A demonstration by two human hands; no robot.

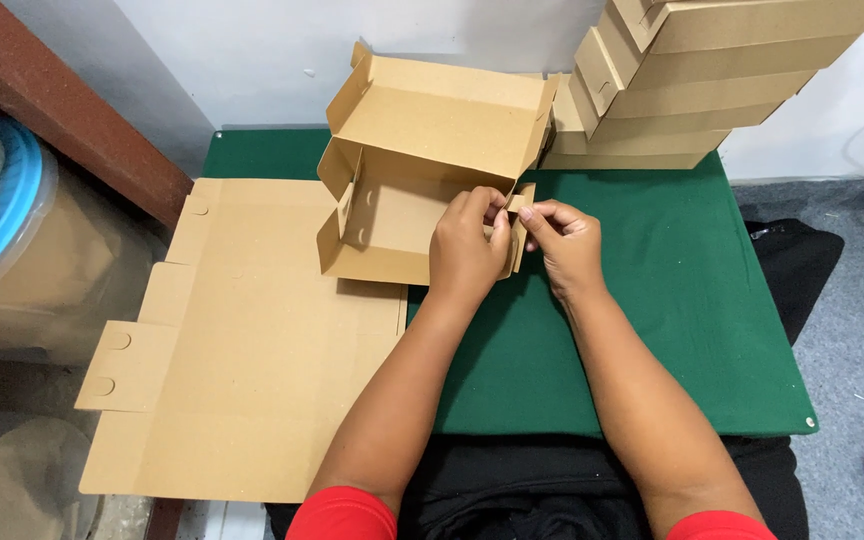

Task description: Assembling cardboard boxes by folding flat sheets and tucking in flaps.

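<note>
- Flat cardboard blank (pixel 252 380) lies nearest, on the green table (pixel 672 330).
- Left hand (pixel 467 250) and right hand (pixel 564 245) pinch the side flap (pixel 518 232) of the half-folded box (pixel 412 180), fingers narrow.
- Step in hand looks like tucking the flap; pressing it inward seems needed.
- Finished boxes (pixel 682 80) stack behind.

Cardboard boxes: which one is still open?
The half-folded box under both hands, lid up. The stacked boxes behind are closed; the sheets at left lie flat.

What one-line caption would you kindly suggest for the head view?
Both hands, left and right, fold a side flap of a half-assembled brown cardboard box on a green felt-covered table.
</note>
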